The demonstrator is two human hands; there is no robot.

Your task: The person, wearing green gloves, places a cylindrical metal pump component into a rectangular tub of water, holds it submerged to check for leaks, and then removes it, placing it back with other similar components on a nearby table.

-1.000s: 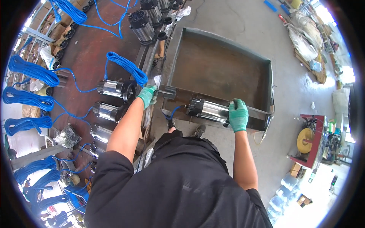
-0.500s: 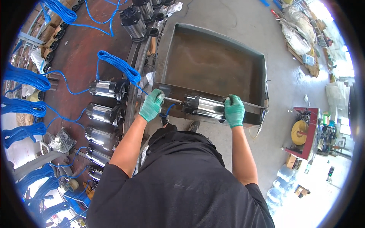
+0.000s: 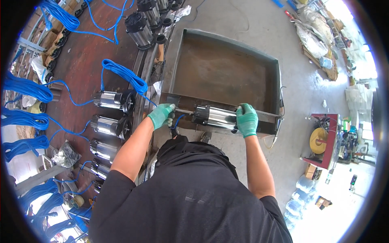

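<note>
A steel-bodied pump with black end caps lies on its side along the near edge of a shallow brown metal tank. My right hand, in a green glove, is wrapped round the pump's right end. My left hand, gloved the same, is closed round the left end of a thin metal rod that reaches the pump's left cap. Part of that grip is hidden by the fingers. A blue cable curves out beside the pump's left end, below the rod.
On the red-brown bench at the left, several similar pumps lie in a row. Coiled blue cables lie there too. Dark upright pumps stand at the bench's far end. A red cart with a yellow reel stands at the right.
My left hand has shifted slightly lower in view and turned at the wrist, still on the rod. The whole scene has shifted slightly left; my right hand stays on the pump.
</note>
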